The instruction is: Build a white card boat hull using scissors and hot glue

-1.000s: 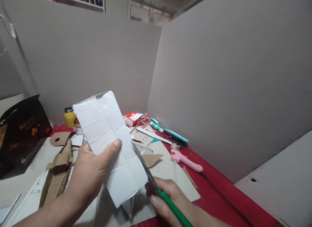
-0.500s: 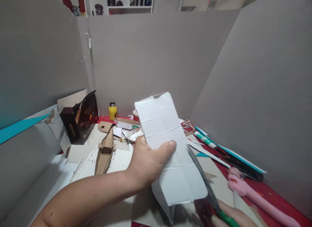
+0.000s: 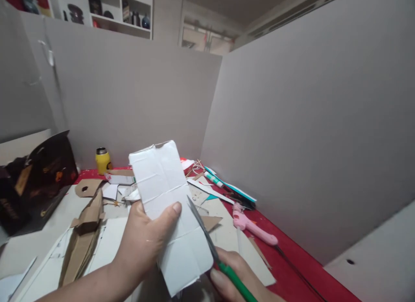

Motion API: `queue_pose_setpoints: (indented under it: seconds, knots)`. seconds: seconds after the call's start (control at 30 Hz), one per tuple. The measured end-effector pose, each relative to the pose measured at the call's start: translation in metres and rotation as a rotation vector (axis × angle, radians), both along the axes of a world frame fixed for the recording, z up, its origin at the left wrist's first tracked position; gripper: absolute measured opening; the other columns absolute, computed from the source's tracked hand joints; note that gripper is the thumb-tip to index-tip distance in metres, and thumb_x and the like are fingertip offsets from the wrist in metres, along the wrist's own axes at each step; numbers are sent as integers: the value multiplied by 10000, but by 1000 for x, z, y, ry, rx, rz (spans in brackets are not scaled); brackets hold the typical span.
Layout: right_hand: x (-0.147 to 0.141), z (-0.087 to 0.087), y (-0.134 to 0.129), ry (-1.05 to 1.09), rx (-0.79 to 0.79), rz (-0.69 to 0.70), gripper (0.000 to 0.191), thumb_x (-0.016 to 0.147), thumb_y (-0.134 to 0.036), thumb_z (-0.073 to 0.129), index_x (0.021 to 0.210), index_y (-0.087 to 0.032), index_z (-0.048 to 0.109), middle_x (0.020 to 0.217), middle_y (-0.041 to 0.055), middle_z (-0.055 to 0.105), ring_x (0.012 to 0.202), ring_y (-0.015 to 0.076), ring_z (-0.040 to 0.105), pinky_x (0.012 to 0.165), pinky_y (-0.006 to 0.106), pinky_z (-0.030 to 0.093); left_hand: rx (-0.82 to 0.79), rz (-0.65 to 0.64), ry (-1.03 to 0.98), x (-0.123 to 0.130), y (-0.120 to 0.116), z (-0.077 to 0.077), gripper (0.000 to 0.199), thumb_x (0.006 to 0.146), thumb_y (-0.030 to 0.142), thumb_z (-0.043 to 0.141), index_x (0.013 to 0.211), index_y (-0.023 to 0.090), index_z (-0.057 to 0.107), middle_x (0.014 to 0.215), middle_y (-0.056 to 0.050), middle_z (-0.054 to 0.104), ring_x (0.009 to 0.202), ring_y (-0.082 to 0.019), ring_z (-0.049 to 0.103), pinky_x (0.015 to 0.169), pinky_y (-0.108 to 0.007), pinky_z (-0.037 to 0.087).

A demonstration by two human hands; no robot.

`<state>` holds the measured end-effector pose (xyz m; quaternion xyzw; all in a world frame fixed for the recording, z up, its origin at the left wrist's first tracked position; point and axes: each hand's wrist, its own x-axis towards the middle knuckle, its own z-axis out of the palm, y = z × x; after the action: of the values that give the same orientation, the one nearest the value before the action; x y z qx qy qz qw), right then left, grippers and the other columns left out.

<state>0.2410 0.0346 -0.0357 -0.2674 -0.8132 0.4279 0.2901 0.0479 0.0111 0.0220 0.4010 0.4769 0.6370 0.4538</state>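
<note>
My left hand (image 3: pixel 147 235) grips a creased white piece of cardboard (image 3: pixel 171 185), its thumb pressed flat on the front face. The cardboard is tilted, and its left and lower sides are partly hidden by the hand. In my right hand (image 3: pixel 238 274) is a pair of scissors (image 3: pixel 210 245) with a green handle. One grey blade lies along the cardboard's right edge, pointing up and away; the other blade is hidden behind the cardboard.
A folded brown cardboard form (image 3: pixel 82 239) lies at left near a dark printed box (image 3: pixel 48 181). Behind stands a yellow bottle (image 3: pixel 103 161). At right, a pink glue gun (image 3: pixel 254 228) with a cord rests on the red table cover (image 3: pixel 288 258). Grey partitions (image 3: pixel 292 120) enclose the table.
The view has turned to the right, so the surroundings have shifted left. Both hands still hold the cardboard and the scissors, with the blade staying along the cardboard's right edge.
</note>
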Motion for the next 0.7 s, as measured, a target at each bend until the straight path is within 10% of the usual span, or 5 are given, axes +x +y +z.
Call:
queue_pose_setpoints:
  seconds: [0.23,0.7]
  knots:
    - [0,-28,11,117,-8,104,457,934,-514,367,886,-118,591,743,70,586,662,176,548,661,277,491,-70,95,23,4,-3,2,307,655,342,794,875,139,730,797,-86,775,657,-228,700,597,-305,567]
    - [-6,-11,4,122,-238,73,370,841,-497,594,905,-135,643,854,50,619,809,207,588,721,275,505,-172,27,17,17,-16,1,316,622,398,811,822,169,720,750,-86,772,731,-309,731,572,-333,584]
